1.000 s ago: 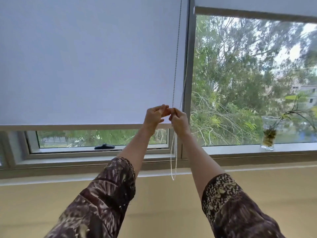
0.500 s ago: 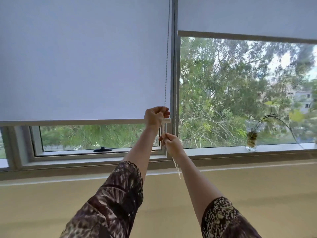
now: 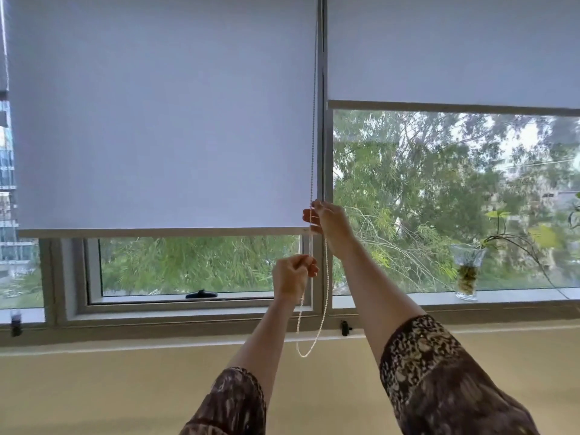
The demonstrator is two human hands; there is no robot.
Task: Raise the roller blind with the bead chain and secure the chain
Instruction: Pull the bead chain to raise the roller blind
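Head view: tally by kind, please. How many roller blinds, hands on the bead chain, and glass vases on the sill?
Roller blinds: 2, the lower blind and the higher blind
Hands holding the bead chain: 2, the left hand and the right hand
Glass vase: 1
Total: 5

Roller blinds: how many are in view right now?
2. The left blind covers most of its window; the right blind sits much higher, beside it. Others may lie outside the frame.
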